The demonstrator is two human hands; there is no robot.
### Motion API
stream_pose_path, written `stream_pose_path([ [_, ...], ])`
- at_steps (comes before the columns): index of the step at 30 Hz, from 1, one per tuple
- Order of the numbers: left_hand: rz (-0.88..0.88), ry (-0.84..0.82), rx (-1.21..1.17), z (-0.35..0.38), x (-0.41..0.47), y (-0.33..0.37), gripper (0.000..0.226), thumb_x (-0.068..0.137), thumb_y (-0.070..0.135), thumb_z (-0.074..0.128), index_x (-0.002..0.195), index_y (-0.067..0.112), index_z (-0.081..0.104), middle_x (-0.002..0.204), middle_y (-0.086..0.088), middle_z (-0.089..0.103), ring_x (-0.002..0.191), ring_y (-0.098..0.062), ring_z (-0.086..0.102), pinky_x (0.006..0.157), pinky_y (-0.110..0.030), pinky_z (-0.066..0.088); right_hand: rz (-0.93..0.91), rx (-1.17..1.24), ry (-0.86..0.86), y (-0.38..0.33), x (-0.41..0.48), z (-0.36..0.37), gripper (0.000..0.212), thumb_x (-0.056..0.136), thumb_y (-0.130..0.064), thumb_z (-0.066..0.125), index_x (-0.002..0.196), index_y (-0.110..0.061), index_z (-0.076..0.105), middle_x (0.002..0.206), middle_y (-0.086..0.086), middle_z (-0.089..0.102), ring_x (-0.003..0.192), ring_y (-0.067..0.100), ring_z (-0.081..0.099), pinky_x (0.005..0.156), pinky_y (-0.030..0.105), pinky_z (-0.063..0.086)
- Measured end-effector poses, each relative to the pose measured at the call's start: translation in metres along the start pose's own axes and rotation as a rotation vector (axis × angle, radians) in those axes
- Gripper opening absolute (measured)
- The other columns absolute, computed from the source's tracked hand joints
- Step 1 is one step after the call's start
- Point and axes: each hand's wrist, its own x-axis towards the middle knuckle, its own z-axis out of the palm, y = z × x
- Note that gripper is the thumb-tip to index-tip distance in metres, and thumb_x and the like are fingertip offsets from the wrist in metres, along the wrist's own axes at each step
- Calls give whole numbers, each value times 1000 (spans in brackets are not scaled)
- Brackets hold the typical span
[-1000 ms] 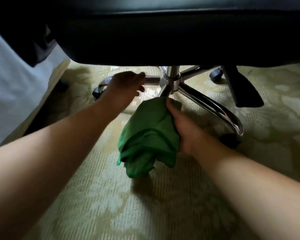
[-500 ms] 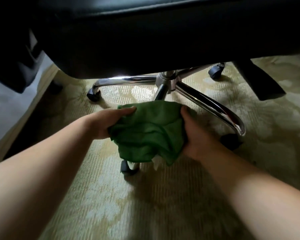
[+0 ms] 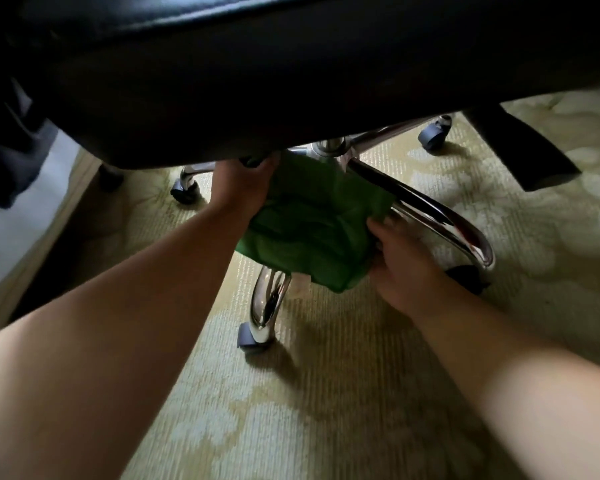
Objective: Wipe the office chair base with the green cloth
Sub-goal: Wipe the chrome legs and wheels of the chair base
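Observation:
The chrome chair base (image 3: pixel 426 209) spreads its legs over the carpet under the black seat (image 3: pixel 257 74). A green cloth (image 3: pixel 312 223) is draped over the near leg (image 3: pixel 269 299), close to the hub. My left hand (image 3: pixel 245 187) grips the cloth's far left edge, just under the seat. My right hand (image 3: pixel 400 261) holds the cloth's right side, beside the right leg. The near leg's lower end and its grey castor (image 3: pixel 250 337) stick out below the cloth.
Pale patterned carpet (image 3: pixel 326 410) covers the floor. Grey castors sit at the far left (image 3: pixel 184 190) and far right (image 3: pixel 433 133). A black chair part (image 3: pixel 520 150) slopes down at the right. A white bed edge (image 3: pixel 11 216) with a wooden frame runs along the left.
Both hands have carried the cloth forward onto the near leg toward the hub. The left hand, earlier on the left leg, took hold of the cloth. The view has shifted closer.

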Motion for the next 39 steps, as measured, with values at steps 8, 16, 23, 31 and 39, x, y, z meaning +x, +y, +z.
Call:
stream_pose_path([
  [8,77,-234,532,38,-19,-14,84,93,66,63,158,20,34,148,-16,52,130,-37,54,104,-51,52,152,-226,25,16,-12,6,67,102,-27,62,158,-44,30,158,-2,44,126,16,50,111,49,45],
  [16,86,-224,742,76,-34,-19,100,86,58,74,161,20,20,151,-13,41,139,-39,43,113,-59,40,188,-246,-103,21,-17,9,44,107,-28,49,146,-48,49,136,-8,66,126,16,61,100,50,50],
  [23,120,-158,772,107,-21,2,100,93,49,70,163,6,14,155,-17,43,140,-41,46,109,-53,41,195,-164,-50,22,-32,2,28,106,-20,50,117,-45,57,130,0,65,119,23,65,96,52,56],
  [31,115,-138,783,118,7,8,69,89,43,74,145,17,45,131,-9,65,117,-35,67,82,-38,46,185,-115,-13,23,-38,-8,31,105,-19,54,128,-40,56,134,2,64,113,21,69,89,50,60],
  [39,-162,-358,476,81,6,1,59,81,54,82,117,10,62,85,-4,61,74,-19,62,55,-28,44,139,-157,-113,13,-31,-2,37,107,-29,48,142,-40,53,132,-8,67,121,12,64,96,50,56],
])
